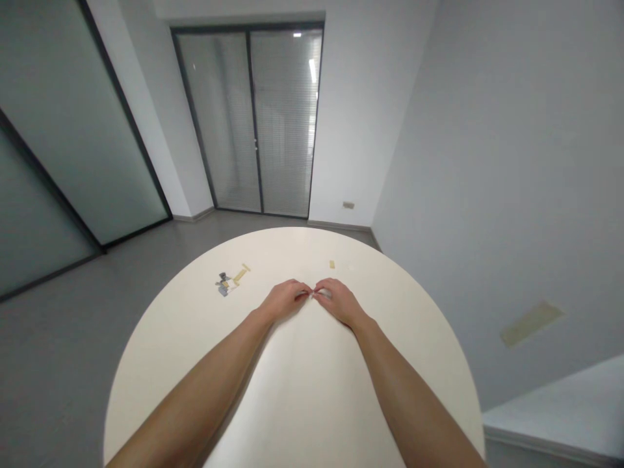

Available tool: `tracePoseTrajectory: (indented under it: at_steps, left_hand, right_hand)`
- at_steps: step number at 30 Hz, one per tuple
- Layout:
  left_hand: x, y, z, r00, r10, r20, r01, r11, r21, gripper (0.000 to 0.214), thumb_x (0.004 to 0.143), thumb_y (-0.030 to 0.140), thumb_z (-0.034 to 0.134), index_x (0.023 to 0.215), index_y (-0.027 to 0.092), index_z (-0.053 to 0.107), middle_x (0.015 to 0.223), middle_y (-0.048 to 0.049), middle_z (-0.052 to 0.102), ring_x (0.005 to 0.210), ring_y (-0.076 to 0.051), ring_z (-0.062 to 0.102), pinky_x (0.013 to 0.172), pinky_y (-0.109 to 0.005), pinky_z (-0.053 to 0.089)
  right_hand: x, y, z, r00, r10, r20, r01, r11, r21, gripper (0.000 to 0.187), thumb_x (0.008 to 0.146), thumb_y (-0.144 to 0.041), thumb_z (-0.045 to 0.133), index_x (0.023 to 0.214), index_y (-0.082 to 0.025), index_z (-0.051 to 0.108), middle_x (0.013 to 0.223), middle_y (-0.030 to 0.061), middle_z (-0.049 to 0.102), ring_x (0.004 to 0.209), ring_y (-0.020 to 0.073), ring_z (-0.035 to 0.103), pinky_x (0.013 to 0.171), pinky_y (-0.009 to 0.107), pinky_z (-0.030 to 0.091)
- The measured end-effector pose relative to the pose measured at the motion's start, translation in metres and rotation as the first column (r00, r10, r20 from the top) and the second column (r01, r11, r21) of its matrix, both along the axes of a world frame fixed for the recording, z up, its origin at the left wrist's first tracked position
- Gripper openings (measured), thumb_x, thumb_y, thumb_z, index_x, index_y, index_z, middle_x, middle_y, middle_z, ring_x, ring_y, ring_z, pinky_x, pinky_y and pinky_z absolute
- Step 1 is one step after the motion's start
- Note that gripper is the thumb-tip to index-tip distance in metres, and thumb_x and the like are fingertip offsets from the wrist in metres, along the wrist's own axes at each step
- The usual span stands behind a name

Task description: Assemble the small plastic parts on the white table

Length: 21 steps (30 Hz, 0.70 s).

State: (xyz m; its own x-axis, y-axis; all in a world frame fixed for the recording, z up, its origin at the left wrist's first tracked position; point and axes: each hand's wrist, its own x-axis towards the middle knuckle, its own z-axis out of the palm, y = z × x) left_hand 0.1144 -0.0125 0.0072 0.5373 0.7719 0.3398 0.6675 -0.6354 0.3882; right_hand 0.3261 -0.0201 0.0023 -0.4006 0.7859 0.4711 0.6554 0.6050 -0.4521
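While the left hand (285, 300) and the right hand (340, 302) meet near the middle of a round cream worktop (302, 403), their fingers (303, 288) are closed, with the tips of both hands drawn together on a small whitish piece (312, 294) pinched between them; the piece is too small and too covered to identify. At about 10 o'clock from the hands, well apart from them, lies a small cluster of parts: a dark grey and blue-grey assembly (224, 284) beside a tan strip (239, 275), with a shorter tan piece (246, 266) just beyond it. At about 1 o'clock, near the far edge of the worktop, lies a single small tan chip (332, 264). Around the worktop spreads a grey floor (73, 364). At 12 o'clock stands a glazed double door (251, 120) with blinds behind the glass, and at 10 o'clock are frosted glass panels (73, 143) in dark frames. At 2 o'clock a white wall (361, 130) carries a small socket plate (348, 205) low down, at 3 o'clock a pale tan patch (531, 324) marks the wall, and at 4 o'clock a white ledge (560, 406) enters the view.
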Motion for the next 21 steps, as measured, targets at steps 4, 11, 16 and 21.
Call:
tracePoseTrajectory:
  at_steps: [4, 11, 16, 21]
  left_hand:
    - [0.001, -0.001, 0.002, 1.0, 0.003, -0.007, -0.003, 1.0, -0.005, 0.025, 0.093, 0.029, 0.05, 0.107, 0.028, 0.07, 0.101, -0.001, 0.072, 0.096, -0.017, 0.063, 0.084, -0.027, 0.048]
    - [0.002, -0.003, 0.004, 0.998, 0.055, 0.007, -0.055, 0.998, -0.011, 0.022, 0.089, 0.027, 0.054, 0.105, 0.027, 0.069, 0.098, -0.0011, 0.071, 0.092, -0.018, 0.062, 0.08, -0.027, 0.048]
    - [0.003, -0.004, 0.004, 0.998, 0.062, 0.015, -0.062, 0.998, -0.008, 0.02, 0.089, 0.029, 0.054, 0.102, 0.026, 0.069, 0.092, -0.0019, 0.07, 0.089, -0.018, 0.062, 0.076, -0.027, 0.048]
    - [0.003, -0.004, 0.003, 0.997, 0.073, 0.018, -0.072, 0.997, -0.008, 0.022, 0.09, 0.035, 0.054, 0.102, 0.024, 0.069, 0.094, -0.0031, 0.07, 0.091, -0.019, 0.061, 0.077, -0.028, 0.048]
  right_hand:
    - [0.0, -0.001, 0.001, 1.0, -0.002, -0.001, 0.002, 1.0, 0.002, 0.01, 0.088, -0.026, 0.065, 0.096, -0.023, 0.069, 0.102, 0.0039, 0.07, 0.1, 0.0194, 0.061, 0.094, 0.035, 0.045]
    - [-0.004, -0.006, 0.005, 1.0, 0.023, 0.005, -0.023, 1.0, 0.005, 0.013, 0.085, -0.028, 0.068, 0.096, -0.023, 0.069, 0.104, 0.0039, 0.07, 0.101, 0.0203, 0.061, 0.095, 0.036, 0.045]
    - [-0.005, -0.007, 0.007, 0.999, 0.041, 0.023, -0.04, 0.999, -0.021, 0.011, 0.089, -0.028, 0.063, 0.095, -0.023, 0.071, 0.102, 0.0047, 0.071, 0.098, 0.0195, 0.062, 0.091, 0.035, 0.047]
    - [-0.003, -0.006, 0.011, 0.999, -0.014, 0.046, 0.018, 0.997, -0.07, 0.015, 0.092, -0.03, 0.059, 0.1, -0.024, 0.07, 0.096, 0.0031, 0.072, 0.092, 0.019, 0.063, 0.083, 0.032, 0.047]
